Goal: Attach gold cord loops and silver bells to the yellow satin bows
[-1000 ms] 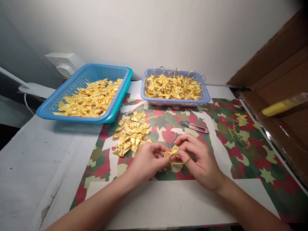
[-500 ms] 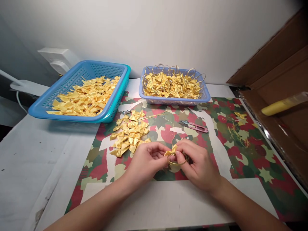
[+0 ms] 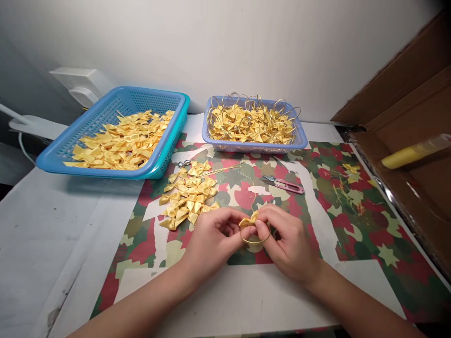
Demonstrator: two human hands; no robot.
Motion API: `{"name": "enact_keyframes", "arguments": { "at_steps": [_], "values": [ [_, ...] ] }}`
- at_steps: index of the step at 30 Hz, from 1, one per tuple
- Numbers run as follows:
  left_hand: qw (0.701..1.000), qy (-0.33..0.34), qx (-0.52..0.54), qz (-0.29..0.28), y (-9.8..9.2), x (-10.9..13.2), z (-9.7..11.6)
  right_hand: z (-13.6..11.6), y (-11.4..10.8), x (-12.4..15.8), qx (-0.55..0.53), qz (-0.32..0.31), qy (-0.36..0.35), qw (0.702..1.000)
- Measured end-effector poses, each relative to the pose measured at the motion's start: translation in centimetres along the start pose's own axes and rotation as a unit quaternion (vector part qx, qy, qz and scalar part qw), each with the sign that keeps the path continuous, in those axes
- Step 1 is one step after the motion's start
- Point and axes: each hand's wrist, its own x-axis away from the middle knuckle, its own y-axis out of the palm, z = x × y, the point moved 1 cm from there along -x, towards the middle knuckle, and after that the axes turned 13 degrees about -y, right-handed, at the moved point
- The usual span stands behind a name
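Between my two hands is a yellow ribbon bow set against a thin gold ring. My left hand pinches the bow and ring from the left, thumb and forefinger closed. From the right, my right hand pinches the same bow and ring with its thumb and forefinger. A thread runs up from the bow onto the camouflage-patterned sheet. Left of my hands lies a group of yellow bows. Beyond my right hand rests a pair of pink-handled thread snips.
A blue basket full of bows stands at the back left. A smaller blue-purple basket holds bows with gold rings. Thread scraps lie at right, beside a cardboard wall. Gold strands lie behind the loose bows.
My fingers have shifted slightly around the bow, and the ring is turned a little, its loop showing more clearly. The whole view has moved slightly.
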Motion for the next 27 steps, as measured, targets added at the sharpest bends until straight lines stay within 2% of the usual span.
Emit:
{"name": "enact_keyframes", "arguments": {
  "at_steps": [9,12,15,18,23,27],
  "values": [
    [1.000,0.015,0.008,-0.014,0.0,0.3,0.2,-0.1,0.3,0.0,0.011,0.024,-0.008,1.000],
    [0.998,-0.025,0.047,-0.017,0.0,0.0,0.1,-0.5,0.4,0.2,0.058,0.076,-0.006,0.995],
    [0.997,-0.055,0.062,-0.005,0.0,-0.2,-0.1,-1.2,0.6,0.4,0.090,0.119,-0.068,0.987],
    [0.998,-0.051,0.042,-0.007,0.2,-0.2,-0.1,-1.4,0.9,0.5,0.145,0.087,-0.104,0.980],
    [0.998,-0.056,-0.013,-0.020,0.6,0.0,0.0,-0.7,0.9,0.4,0.258,0.028,-0.021,0.965],
    [0.997,-0.051,-0.029,-0.041,0.7,0.1,-0.1,-0.5,0.6,0.4,0.258,0.002,0.024,0.966]
  ]
}}
